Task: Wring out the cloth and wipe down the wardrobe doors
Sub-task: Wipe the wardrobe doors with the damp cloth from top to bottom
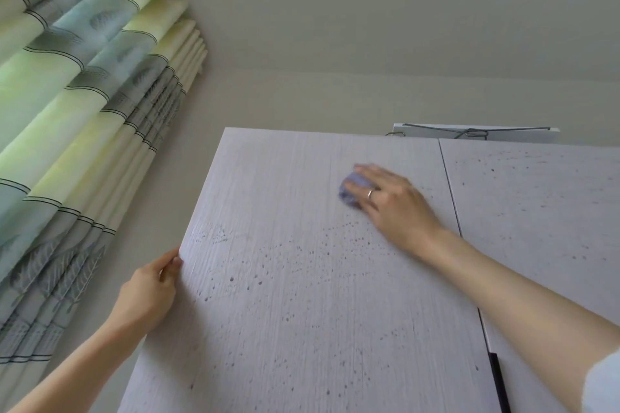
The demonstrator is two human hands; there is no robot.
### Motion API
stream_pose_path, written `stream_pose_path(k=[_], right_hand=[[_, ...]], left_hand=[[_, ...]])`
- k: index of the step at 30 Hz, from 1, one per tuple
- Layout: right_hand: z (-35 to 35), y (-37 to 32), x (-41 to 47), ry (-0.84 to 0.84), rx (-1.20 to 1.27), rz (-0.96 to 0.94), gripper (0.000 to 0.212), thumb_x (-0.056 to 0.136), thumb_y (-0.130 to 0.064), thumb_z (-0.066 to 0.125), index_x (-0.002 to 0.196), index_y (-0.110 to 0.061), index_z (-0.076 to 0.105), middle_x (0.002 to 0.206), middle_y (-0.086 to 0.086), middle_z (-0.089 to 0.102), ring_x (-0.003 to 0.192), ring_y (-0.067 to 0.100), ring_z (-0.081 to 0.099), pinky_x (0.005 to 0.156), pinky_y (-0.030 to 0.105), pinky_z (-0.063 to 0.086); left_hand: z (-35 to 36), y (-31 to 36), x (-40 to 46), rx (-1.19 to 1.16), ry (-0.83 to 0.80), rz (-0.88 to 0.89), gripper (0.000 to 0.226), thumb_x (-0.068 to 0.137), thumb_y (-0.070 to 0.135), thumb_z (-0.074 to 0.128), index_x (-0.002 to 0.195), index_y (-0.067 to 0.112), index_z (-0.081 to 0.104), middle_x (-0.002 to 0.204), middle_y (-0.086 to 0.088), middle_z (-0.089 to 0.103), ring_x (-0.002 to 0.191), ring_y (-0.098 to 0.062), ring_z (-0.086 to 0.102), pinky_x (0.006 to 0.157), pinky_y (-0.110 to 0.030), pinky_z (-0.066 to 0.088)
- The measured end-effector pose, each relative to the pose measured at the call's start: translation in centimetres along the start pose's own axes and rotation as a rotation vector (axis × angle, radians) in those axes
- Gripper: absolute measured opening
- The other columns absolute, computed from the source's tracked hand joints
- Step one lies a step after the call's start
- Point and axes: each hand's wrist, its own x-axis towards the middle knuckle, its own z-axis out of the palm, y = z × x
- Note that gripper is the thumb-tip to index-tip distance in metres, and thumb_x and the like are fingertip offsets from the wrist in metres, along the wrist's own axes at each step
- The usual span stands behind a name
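I look up at a pale grey wardrobe door speckled with dark dots. My right hand, a ring on one finger, presses a small bluish-purple cloth flat against the upper part of this door, fingers stretched over it. Most of the cloth is hidden under the fingers. My left hand holds the door's left edge, fingers curled round it. A second door stands to the right, past a narrow gap.
A white flat item with a wire hanger lies on top of the wardrobe. Striped green and grey curtains hang at the left. A black handle strip runs along the gap between the doors, low right.
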Motion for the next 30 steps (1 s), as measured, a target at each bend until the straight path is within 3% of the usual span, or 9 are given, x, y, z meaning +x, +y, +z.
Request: stream_pose_path(k=[3, 5, 9, 14, 18, 22, 25, 27, 30], right_hand=[[-0.5, 0.4, -1.4, -0.113, 0.002, -0.291, 0.037, 0.089, -0.034, 0.045, 0.110, -0.018, 0.071, 0.123, 0.012, 0.062, 0.111, 0.030, 0.061, 0.088, 0.043, 0.049], [-0.9, 2.5, -0.8, -0.098, -0.037, -0.160, 0.033, 0.090, -0.032, 0.049, 0.112, -0.017, 0.070, 0.125, 0.013, 0.061, 0.114, 0.032, 0.059, 0.089, 0.046, 0.049], [-1.9, 7.0, 1.9, -0.059, -0.228, 0.331, 0.033, 0.098, -0.022, 0.046, 0.130, -0.018, 0.056, 0.138, 0.010, 0.048, 0.127, 0.032, 0.037, 0.101, 0.041, 0.037], [-1.6, 6.4, 1.0, -0.005, -0.253, 0.475, 0.034, 0.096, -0.020, 0.046, 0.129, -0.015, 0.056, 0.126, 0.015, 0.051, 0.112, 0.037, 0.038, 0.090, 0.043, 0.036], [-1.5, 2.0, -3.6, 0.200, -0.121, 0.264, 0.033, 0.081, -0.022, 0.050, 0.100, -0.009, 0.074, 0.088, 0.016, 0.058, 0.081, 0.036, 0.052, 0.064, 0.036, 0.048], [-2.6, 0.4, -6.0, 0.063, -0.048, -0.061, 0.029, 0.085, -0.029, 0.052, 0.095, -0.013, 0.074, 0.084, 0.009, 0.058, 0.076, 0.027, 0.054, 0.053, 0.026, 0.045], [-3.1, 3.4, -3.0, 0.074, -0.108, 0.242, 0.023, 0.091, -0.026, 0.056, 0.104, -0.013, 0.070, 0.098, 0.014, 0.051, 0.094, 0.032, 0.050, 0.067, 0.039, 0.051], [-3.3, 5.1, -0.9, 0.027, -0.144, 0.472, 0.028, 0.095, -0.024, 0.050, 0.117, -0.014, 0.064, 0.112, 0.014, 0.044, 0.108, 0.031, 0.039, 0.085, 0.040, 0.041], [-2.8, 5.0, -0.2, -0.004, -0.172, 0.563, 0.035, 0.096, -0.022, 0.044, 0.127, -0.011, 0.056, 0.120, 0.016, 0.039, 0.112, 0.034, 0.034, 0.090, 0.038, 0.035]], left_hand=[[0.1, 0.1, -0.1, 0.013, 0.004, -0.012, 0.037, 0.100, 0.023, 0.038, 0.133, 0.016, 0.052, 0.134, -0.016, 0.053, 0.126, -0.039, 0.043, 0.098, -0.039, 0.034], [0.1, 0.2, -0.1, 0.023, 0.007, -0.016, 0.037, 0.101, 0.024, 0.037, 0.134, 0.017, 0.051, 0.134, -0.016, 0.052, 0.126, -0.040, 0.043, 0.098, -0.040, 0.034], [0.2, 0.2, -0.1, 0.044, 0.001, -0.022, 0.037, 0.101, 0.025, 0.036, 0.135, 0.020, 0.050, 0.135, -0.014, 0.052, 0.126, -0.039, 0.042, 0.098, -0.039, 0.034], [0.3, -0.3, 0.0, 0.042, 0.016, -0.039, 0.037, 0.100, 0.028, 0.037, 0.134, 0.020, 0.051, 0.132, -0.015, 0.055, 0.124, -0.040, 0.044, 0.098, -0.040, 0.035], [0.4, -0.4, -0.2, 0.021, 0.022, -0.049, 0.038, 0.101, 0.027, 0.036, 0.136, 0.019, 0.049, 0.136, -0.015, 0.051, 0.126, -0.040, 0.042, 0.100, -0.042, 0.033], [0.5, -0.4, -0.4, 0.005, 0.022, -0.055, 0.037, 0.101, 0.026, 0.036, 0.135, 0.019, 0.049, 0.137, -0.015, 0.050, 0.127, -0.040, 0.040, 0.102, -0.044, 0.032], [0.3, -0.7, 0.0, -0.018, 0.001, -0.055, 0.037, 0.101, 0.026, 0.037, 0.134, 0.018, 0.051, 0.136, -0.016, 0.051, 0.126, -0.040, 0.041, 0.102, -0.044, 0.033], [0.2, -0.9, 0.1, -0.036, -0.011, -0.044, 0.036, 0.100, 0.025, 0.038, 0.133, 0.017, 0.052, 0.135, -0.016, 0.052, 0.126, -0.039, 0.042, 0.103, -0.042, 0.033], [0.1, -1.0, -0.1, -0.064, -0.015, -0.038, 0.037, 0.100, 0.024, 0.039, 0.133, 0.016, 0.052, 0.136, -0.015, 0.051, 0.128, -0.037, 0.040, 0.103, -0.040, 0.032]])
